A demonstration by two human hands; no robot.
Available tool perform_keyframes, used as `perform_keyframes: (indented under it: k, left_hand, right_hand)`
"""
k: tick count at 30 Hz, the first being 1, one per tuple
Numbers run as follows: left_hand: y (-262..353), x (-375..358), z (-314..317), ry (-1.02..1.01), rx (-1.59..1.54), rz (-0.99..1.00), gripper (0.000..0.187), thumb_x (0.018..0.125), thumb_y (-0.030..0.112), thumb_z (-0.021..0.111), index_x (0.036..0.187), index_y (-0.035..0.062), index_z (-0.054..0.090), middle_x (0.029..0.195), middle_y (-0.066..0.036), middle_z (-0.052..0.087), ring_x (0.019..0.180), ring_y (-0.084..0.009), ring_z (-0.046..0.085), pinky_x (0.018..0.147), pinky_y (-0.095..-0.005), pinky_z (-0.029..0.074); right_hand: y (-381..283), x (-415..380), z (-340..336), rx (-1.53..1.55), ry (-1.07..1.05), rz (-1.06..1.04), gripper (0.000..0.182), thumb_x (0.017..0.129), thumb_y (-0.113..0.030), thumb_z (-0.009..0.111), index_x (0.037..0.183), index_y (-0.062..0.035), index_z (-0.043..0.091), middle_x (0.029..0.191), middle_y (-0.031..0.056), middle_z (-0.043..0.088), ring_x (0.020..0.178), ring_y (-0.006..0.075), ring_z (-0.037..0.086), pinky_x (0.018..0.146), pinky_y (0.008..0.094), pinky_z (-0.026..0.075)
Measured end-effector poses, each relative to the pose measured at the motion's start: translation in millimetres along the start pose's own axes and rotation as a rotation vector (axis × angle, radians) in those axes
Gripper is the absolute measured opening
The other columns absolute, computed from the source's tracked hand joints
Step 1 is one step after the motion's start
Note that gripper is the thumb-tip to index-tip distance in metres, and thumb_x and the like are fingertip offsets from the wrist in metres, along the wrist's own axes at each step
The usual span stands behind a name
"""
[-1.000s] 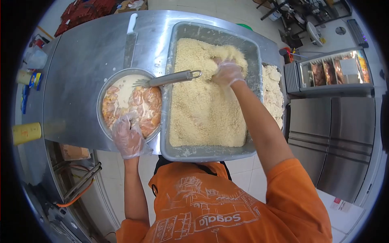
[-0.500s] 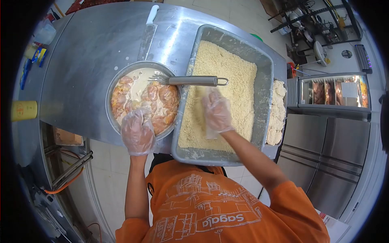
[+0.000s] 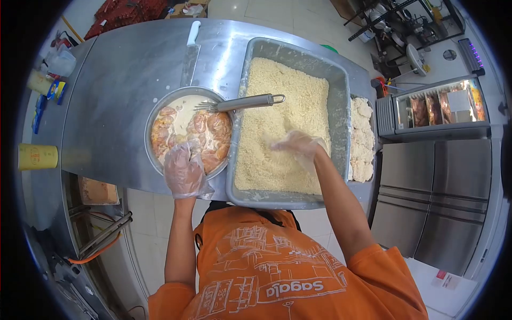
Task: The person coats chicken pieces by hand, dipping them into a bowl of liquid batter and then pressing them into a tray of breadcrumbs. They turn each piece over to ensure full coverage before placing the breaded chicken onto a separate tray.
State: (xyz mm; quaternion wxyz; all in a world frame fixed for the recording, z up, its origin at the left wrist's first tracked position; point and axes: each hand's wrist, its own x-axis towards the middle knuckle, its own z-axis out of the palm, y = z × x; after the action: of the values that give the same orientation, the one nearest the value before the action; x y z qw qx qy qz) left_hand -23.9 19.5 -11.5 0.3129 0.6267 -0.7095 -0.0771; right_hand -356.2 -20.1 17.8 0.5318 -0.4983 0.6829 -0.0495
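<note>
My left hand (image 3: 184, 172), in a clear plastic glove, is at the near side of a round metal bowl (image 3: 149, 140). Its fingers curl over the raw chicken pieces (image 3: 217, 127) in pale batter; whatever they hold is hidden. My right hand (image 3: 298, 144), gloved too, hovers over or touches the breadcrumbs (image 3: 288, 80) in a large grey tub (image 3: 340, 106). Its fingers stretch out to the left, slightly blurred, with nothing visible in them. A metal whisk (image 3: 248, 102) lies across from the bowl to the tub, its wires in the batter.
Breaded pieces (image 3: 361, 144) fill a tray right of the tub. A cleaver with a pale handle (image 3: 193, 33) lies behind the bowl on the steel table (image 3: 117, 80). A yellow container (image 3: 38, 157) stands at the left. A glass-fronted fridge (image 3: 440, 109) is at the right.
My right hand has moved right and its fingers now stretch out over the crumbs. My left hand stays at the bowl. The camera view has shifted slightly.
</note>
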Motion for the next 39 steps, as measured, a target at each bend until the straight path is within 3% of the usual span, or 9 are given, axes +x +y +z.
perform_keyframes:
  k: [3,9,22,24,26,29,32,35,39]
  left_hand:
    - [-1,1,0,0.024,-0.002,-0.006,0.036,0.069,0.004,0.059,0.105,-0.0021,0.063,0.100,-0.022,0.062,0.093,-0.0407,0.058,0.083,-0.0488,0.048]
    - [1,-2,-1,-0.003,0.002,-0.052,0.032,0.074,0.007,0.061,0.105,0.0002,0.065,0.101,-0.021,0.062,0.095,-0.0400,0.059,0.083,-0.0480,0.048]
    - [-6,-5,3,-0.041,0.020,-0.094,0.035,0.075,0.007,0.061,0.108,-0.0012,0.064,0.104,-0.023,0.063,0.097,-0.0420,0.058,0.085,-0.0481,0.047]
    - [-5,-5,1,-0.064,0.021,-0.094,0.035,0.074,0.006,0.061,0.109,-0.0016,0.064,0.103,-0.023,0.062,0.096,-0.0422,0.058,0.085,-0.0477,0.046]
    - [-3,-2,1,-0.071,0.045,-0.074,0.036,0.074,0.006,0.062,0.109,-0.0019,0.063,0.102,-0.023,0.062,0.095,-0.0422,0.058,0.084,-0.0472,0.046]
    - [-3,-4,1,-0.089,0.024,-0.111,0.034,0.075,0.006,0.063,0.108,-0.0018,0.063,0.101,-0.022,0.062,0.093,-0.0421,0.057,0.083,-0.0471,0.046]
    - [-1,-4,-4,-0.119,0.018,-0.102,0.031,0.077,0.007,0.065,0.107,-0.0014,0.062,0.100,-0.021,0.061,0.093,-0.0418,0.057,0.082,-0.0472,0.046]
    - [-4,-3,0,-0.004,-0.014,0.011,0.030,0.077,0.007,0.065,0.106,-0.0011,0.063,0.100,-0.021,0.061,0.092,-0.0413,0.057,0.082,-0.0470,0.046]
    - [-5,0,2,-0.072,0.009,-0.041,0.031,0.078,0.008,0.064,0.107,-0.0013,0.062,0.101,-0.022,0.061,0.092,-0.0415,0.057,0.082,-0.0469,0.046]
  right_hand:
    - [6,-15,7,0.128,0.039,0.035,0.087,0.073,-0.030,0.083,0.140,0.0045,0.039,0.120,0.0177,0.064,0.117,0.0225,0.058,0.099,0.0336,0.047]
    - [24,-37,-24,0.486,0.254,-0.387,0.069,0.070,-0.007,0.083,0.130,0.0014,0.049,0.111,0.0080,0.067,0.106,0.0154,0.061,0.088,0.0272,0.051]
    - [-6,11,9,0.055,0.536,-0.355,0.052,0.089,-0.037,0.065,0.116,0.0069,0.059,0.104,0.0190,0.068,0.095,0.0234,0.065,0.084,0.0351,0.051]
    - [-34,19,45,-0.283,0.414,-0.108,0.061,0.095,-0.044,0.049,0.129,0.0071,0.052,0.130,0.0266,0.054,0.118,0.0336,0.055,0.102,0.0421,0.042]
    - [7,38,93,-0.730,0.745,-0.272,0.069,0.097,-0.048,0.038,0.141,0.0057,0.040,0.149,0.0275,0.031,0.140,0.0386,0.030,0.115,0.0492,0.023]
    - [5,41,87,-0.708,0.575,-0.204,0.076,0.097,-0.051,0.034,0.147,0.0053,0.029,0.156,0.0259,0.017,0.147,0.0388,0.009,0.118,0.0537,0.009]
    - [5,38,83,-0.688,0.682,-0.304,0.071,0.095,-0.050,0.039,0.142,0.0037,0.039,0.149,0.0266,0.030,0.142,0.0382,0.025,0.114,0.0527,0.019]
    - [-32,33,31,-0.431,0.306,-0.135,0.054,0.095,-0.041,0.046,0.125,0.0028,0.051,0.126,0.0226,0.049,0.122,0.0376,0.044,0.106,0.0498,0.029]
    - [1,59,38,-0.558,0.702,-0.469,0.039,0.090,-0.032,0.055,0.113,0.0004,0.056,0.109,0.0197,0.054,0.112,0.0366,0.048,0.100,0.0487,0.033]
